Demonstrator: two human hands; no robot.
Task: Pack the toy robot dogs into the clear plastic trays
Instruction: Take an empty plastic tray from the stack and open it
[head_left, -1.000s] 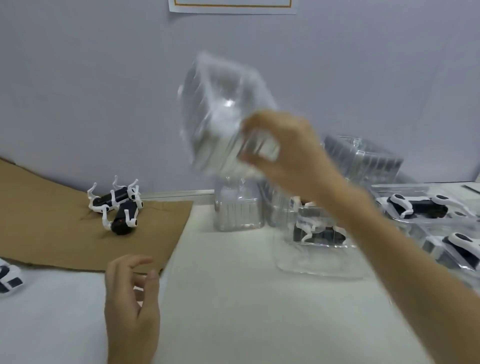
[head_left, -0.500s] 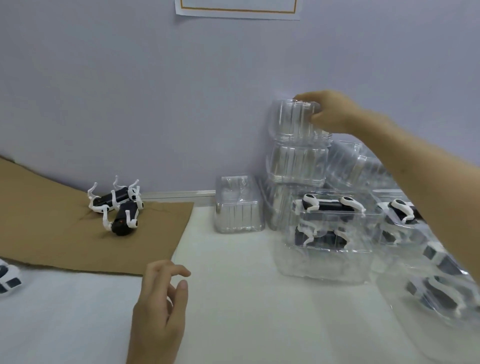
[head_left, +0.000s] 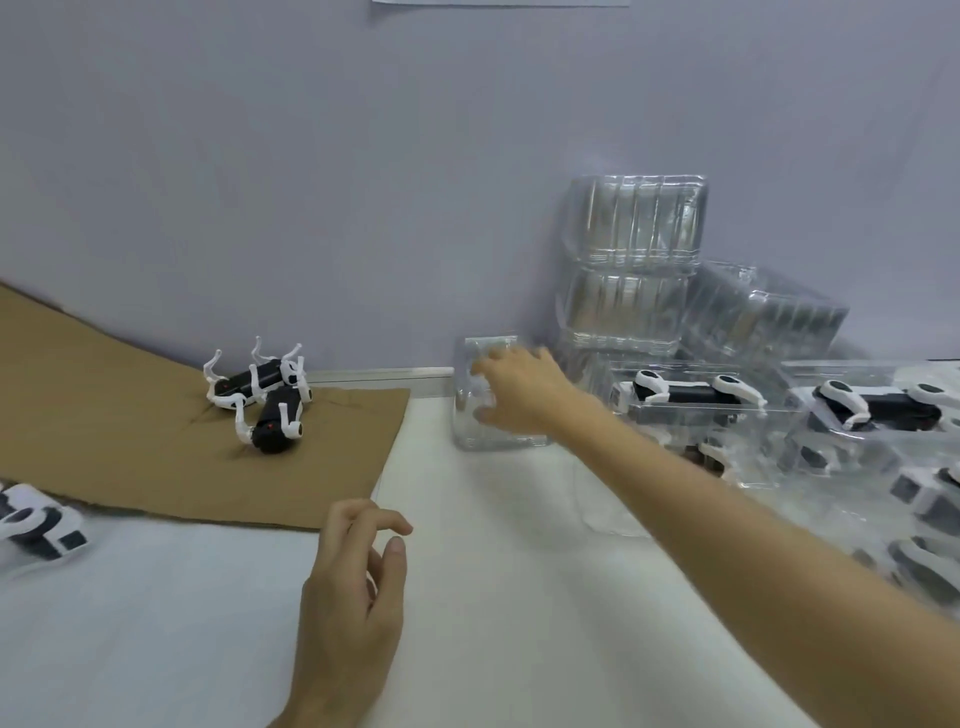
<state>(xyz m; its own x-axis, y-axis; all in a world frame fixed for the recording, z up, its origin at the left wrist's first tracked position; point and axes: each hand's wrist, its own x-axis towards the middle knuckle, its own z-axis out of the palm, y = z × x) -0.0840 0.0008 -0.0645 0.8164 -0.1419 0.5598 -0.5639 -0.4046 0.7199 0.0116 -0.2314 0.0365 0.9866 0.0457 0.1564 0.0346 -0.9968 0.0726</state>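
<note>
One worry: right hand is spreading over the small clear plastic tray, grip unclear, left hand idling loosely curled, empty. Bumping the stacked clear ribbed trays just right could topple them.

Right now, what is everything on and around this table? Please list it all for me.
Loose toy robot dogs: two, black and white, tangled together on the cardboard.
Cardboard sheet: one, brown, left side of the table.
Toy piece: one, black and white, cut off at the left edge.
Small tray: one, clear, middle, near the wall.
Stacked trays: at least two, clear, against the wall.
Leaning tray: one, clear, right of the stack.
Packed trays: several, clear, right side, black and white dogs inside.
Table: one, white.
Left hand: loosely curled, empty, near the front.
Right hand: at the small tray; grip too blurred to tell.
</note>
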